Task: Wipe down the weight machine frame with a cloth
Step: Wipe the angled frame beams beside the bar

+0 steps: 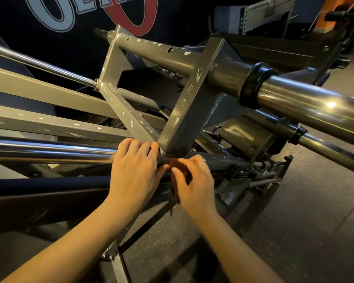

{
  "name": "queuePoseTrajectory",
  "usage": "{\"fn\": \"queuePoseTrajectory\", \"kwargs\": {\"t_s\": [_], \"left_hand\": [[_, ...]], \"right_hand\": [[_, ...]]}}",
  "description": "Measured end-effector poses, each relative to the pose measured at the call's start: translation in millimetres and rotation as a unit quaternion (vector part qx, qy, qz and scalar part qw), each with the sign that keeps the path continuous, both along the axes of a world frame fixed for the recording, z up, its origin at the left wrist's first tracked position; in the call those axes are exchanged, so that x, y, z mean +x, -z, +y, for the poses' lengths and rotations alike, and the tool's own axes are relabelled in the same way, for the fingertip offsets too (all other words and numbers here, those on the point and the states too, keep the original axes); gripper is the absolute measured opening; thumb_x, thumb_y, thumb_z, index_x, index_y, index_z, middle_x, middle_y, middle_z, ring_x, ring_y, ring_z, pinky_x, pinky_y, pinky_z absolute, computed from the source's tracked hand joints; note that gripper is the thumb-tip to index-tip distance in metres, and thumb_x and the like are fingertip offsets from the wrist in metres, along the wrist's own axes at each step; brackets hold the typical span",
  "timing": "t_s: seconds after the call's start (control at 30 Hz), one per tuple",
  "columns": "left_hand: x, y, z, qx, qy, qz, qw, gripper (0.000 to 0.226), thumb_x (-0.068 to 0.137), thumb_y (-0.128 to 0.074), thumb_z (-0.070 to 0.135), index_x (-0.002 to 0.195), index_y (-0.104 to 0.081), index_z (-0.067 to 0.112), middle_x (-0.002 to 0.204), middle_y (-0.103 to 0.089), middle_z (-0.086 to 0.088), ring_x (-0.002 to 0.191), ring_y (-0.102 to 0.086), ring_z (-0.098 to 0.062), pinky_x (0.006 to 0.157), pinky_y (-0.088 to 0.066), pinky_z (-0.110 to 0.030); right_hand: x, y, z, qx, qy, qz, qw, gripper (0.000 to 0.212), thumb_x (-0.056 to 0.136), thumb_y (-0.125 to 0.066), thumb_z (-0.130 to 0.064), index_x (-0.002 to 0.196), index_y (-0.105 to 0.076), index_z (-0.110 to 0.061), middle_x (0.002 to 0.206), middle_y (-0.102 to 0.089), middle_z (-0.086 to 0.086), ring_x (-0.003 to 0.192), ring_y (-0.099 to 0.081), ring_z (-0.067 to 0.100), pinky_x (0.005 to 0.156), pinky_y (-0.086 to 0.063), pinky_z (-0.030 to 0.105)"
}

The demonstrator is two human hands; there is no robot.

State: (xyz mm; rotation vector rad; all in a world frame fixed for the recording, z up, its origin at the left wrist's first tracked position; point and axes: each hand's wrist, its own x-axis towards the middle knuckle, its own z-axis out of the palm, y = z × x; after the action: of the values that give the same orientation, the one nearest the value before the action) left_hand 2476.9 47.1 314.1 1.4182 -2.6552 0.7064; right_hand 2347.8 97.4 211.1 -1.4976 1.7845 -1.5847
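Your right hand (194, 180) pinches a dark brown cloth (179, 176) against a dark round tube at the near foot of the grey weight machine frame (188, 99), just below where a square upright (192, 94) meets it. Your left hand (135, 166) rests beside it, fingers curled over the same joint where a polished steel bar (49, 154) runs in from the left. The job looks far from done: pale smears and marks dot the upright, the diagonal brace (131, 119) and the far perforated tube (151, 44), all apparently yet to be wiped.
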Motion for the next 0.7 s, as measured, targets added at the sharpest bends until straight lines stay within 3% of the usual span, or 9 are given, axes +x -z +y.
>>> {"fn": "queuePoseTrajectory", "kwargs": {"t_s": [0.1,0.23,0.3,0.37,0.43,0.53,0.63,0.7], "left_hand": [[0,15,5,-0.014,-0.018,0.045,0.999,0.057,0.093,-0.059,0.055,0.126,-0.064,0.008,0.121,-0.068,-0.011,0.117,-0.059,-0.032,0.105,-0.035,-0.046],[-5,28,8,-0.024,-0.038,0.079,0.996,0.062,0.094,-0.061,0.054,0.131,-0.061,0.004,0.127,-0.065,-0.016,0.124,-0.057,-0.037,0.11,-0.033,-0.048],[-7,33,9,-0.035,-0.046,0.087,0.995,0.066,0.095,-0.06,0.056,0.134,-0.058,0.003,0.131,-0.063,-0.017,0.127,-0.055,-0.036,0.115,-0.029,-0.047],[-9,37,11,-0.04,-0.059,0.092,0.993,0.071,0.093,-0.062,0.057,0.138,-0.055,0.002,0.135,-0.061,-0.018,0.131,-0.052,-0.036,0.12,-0.023,-0.046],[-12,41,12,-0.047,-0.066,0.104,0.991,0.073,0.093,-0.063,0.056,0.14,-0.053,0.001,0.137,-0.059,-0.018,0.134,-0.05,-0.036,0.123,-0.017,-0.044],[-13,45,10,-0.061,-0.074,0.112,0.989,0.07,0.097,-0.058,0.057,0.14,-0.052,0.001,0.137,-0.058,-0.018,0.134,-0.048,-0.036,0.124,-0.013,-0.042],[-14,48,8,-0.073,-0.079,0.11,0.988,0.072,0.096,-0.056,0.06,0.14,-0.053,0.002,0.137,-0.058,-0.017,0.134,-0.047,-0.035,0.125,-0.011,-0.041],[-14,49,8,-0.079,-0.082,0.111,0.987,0.072,0.096,-0.059,0.059,0.14,-0.053,0.002,0.137,-0.058,-0.018,0.135,-0.046,-0.035,0.125,-0.01,-0.041]], "right_hand": [[-31,18,-7,0.07,0.065,-0.033,0.995,0.022,0.096,-0.066,-0.028,0.118,-0.063,-0.028,0.109,-0.051,-0.022,0.102,-0.055,-0.008,0.088,-0.049,0.014],[-77,27,-23,0.151,0.15,-0.152,0.965,0.025,0.094,-0.07,-0.023,0.119,-0.063,-0.025,0.112,-0.061,-0.01,0.106,-0.061,0.005,0.1,-0.055,0.035],[-74,14,-29,0.134,0.119,-0.18,0.967,0.031,0.092,-0.073,-0.022,0.121,-0.064,-0.026,0.114,-0.065,-0.011,0.104,-0.063,0.002,0.096,-0.057,0.03],[-59,-2,-24,0.112,0.045,-0.184,0.976,0.032,0.09,-0.074,-0.021,0.119,-0.063,-0.032,0.115,-0.065,-0.015,0.104,-0.063,-0.005,0.087,-0.055,0.014],[-47,-5,-12,0.09,-0.013,-0.177,0.98,0.034,0.091,-0.074,-0.021,0.118,-0.061,-0.036,0.115,-0.063,-0.019,0.108,-0.06,-0.01,0.086,-0.051,0.007],[-58,13,-10,0.084,0.005,-0.126,0.988,0.032,0.094,-0.07,-0.019,0.122,-0.061,-0.032,0.115,-0.058,-0.019,0.11,-0.058,-0.008,0.093,-0.051,0.014],[-80,26,-22,0.142,0.09,-0.123,0.978,0.022,0.097,-0.067,-0.021,0.113,-0.058,-0.034,0.111,-0.057,-0.013,0.103,-0.058,0.001,0.102,-0.052,0.034],[-79,23,-23,0.14,0.09,-0.139,0.976,0.02,0.098,-0.066,-0.023,0.102,-0.055,-0.04,0.11,-0.057,-0.013,0.102,-0.059,0.002,0.102,-0.052,0.036]]}}
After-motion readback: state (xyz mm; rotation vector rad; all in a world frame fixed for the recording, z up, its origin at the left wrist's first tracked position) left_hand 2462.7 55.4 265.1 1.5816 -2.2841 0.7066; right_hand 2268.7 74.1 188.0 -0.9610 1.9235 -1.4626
